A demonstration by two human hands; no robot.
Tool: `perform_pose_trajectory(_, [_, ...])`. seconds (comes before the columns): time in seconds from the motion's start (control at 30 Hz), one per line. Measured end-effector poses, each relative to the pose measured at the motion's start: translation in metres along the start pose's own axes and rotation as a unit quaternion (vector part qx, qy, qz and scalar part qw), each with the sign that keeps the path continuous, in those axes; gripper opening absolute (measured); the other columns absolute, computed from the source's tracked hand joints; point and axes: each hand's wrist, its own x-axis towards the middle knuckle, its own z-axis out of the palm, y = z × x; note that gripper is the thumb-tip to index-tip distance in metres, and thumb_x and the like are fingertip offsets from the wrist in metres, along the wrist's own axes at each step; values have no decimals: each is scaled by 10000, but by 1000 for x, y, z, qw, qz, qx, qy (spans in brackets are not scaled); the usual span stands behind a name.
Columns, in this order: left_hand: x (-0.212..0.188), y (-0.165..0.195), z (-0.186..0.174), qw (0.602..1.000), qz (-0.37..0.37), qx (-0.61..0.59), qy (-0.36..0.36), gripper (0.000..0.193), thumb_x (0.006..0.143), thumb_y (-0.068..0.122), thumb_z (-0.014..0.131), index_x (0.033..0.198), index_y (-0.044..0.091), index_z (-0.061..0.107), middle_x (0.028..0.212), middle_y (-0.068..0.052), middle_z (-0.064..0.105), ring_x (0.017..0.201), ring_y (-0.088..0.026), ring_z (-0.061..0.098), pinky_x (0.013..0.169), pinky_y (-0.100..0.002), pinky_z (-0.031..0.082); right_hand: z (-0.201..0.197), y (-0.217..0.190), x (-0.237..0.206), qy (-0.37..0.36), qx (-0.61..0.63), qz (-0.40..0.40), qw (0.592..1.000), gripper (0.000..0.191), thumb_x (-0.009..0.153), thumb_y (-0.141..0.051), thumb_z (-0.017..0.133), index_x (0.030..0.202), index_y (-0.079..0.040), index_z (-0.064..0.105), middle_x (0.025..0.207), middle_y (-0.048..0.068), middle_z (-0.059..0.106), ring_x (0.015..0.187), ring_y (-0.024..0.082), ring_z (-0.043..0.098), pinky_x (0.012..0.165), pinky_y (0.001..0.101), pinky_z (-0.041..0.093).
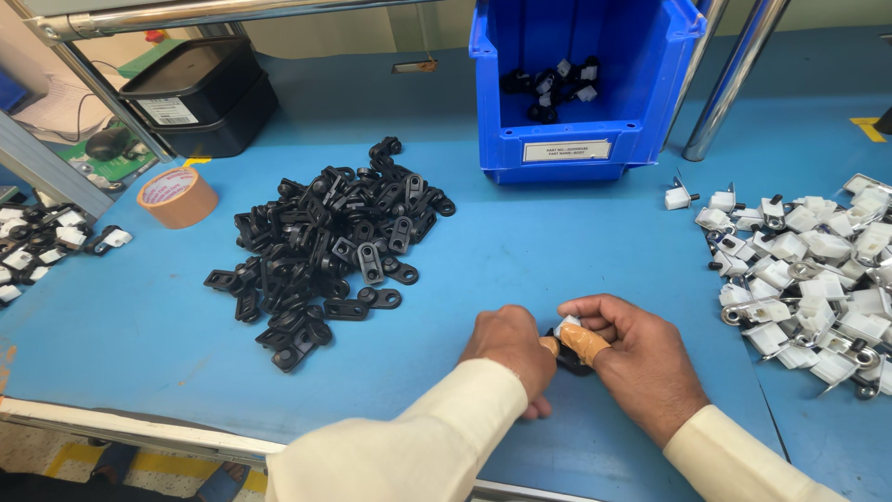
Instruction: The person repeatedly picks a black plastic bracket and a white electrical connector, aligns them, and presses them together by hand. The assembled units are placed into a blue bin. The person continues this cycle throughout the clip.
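Both hands meet low-centre on blue tabletop. Left hand & right hand, each grip closed on one small black-and-white clip assembly. Best pressed squarely, thumbs steady. Black brackets pile lies left, white clips pile right.

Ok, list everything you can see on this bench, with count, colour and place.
Black plastic brackets: a heap, uncounted, centre-left of the blue table.
White clips: a heap, white with metal, right.
Bin: one, blue, at the back, a few assembled parts inside.
Tape roll: one, brown, left.
Black trays: stacked, far left.
Assembled parts: several, black and white, left edge.
Left hand: pressing a black and white part.
Right hand: same part, thumb taped.
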Motion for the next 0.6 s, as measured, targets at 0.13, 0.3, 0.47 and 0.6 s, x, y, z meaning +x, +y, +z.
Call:
perform_pose_trajectory(0.13, [4, 8, -12, 990, 33, 135, -4, 154, 938, 86, 674, 970, -55, 727, 750, -132, 770, 622, -205, 765, 521, -323, 614, -1, -12, -3, -1, -33, 37, 999, 254, 897, -102, 738, 1148, -78, 757, 887, 53, 795, 779, 111, 711, 721, 285, 601])
perform_pose_trajectory(0.3, [10, 7, -20, 987, 70, 131, -64, 168, 927, 118, 689, 917, -50, 697, 762, -147, 768, 635, -213, 771, 523, -303, 623, 0, -19, -8, 16, -127, 43, 991, 243, 863, -162, 818, 1093, -88, 794, 862, 55, 810, 770, 137, 713, 727, 292, 591])
perform_pose_trajectory(0.47, [13, -1, -19, 994, 71, 32, -77, 180, 956, 38, 548, 953, -61, 698, 838, -170, 761, 643, -254, 775, 502, -319, 635, 2, -14, -10, 44, -62, 40, 996, 236, 854, -103, 783, 1089, -82, 792, 900, 60, 831, 806, 126, 753, 742, 289, 617])
perform_pose_trajectory(0.6, [16, -6, -15, 996, 31, -37, -70, 186, 988, 32, 488, 1126, 40, 612, 876, -183, 747, 647, -293, 763, 501, -341, 622, 3, -10, -12, 51, -112, -36, 992, 239, 830, -51, 753, 1064, -85, 792, 916, 59, 785, 798, 137, 759, 733, 292, 604])
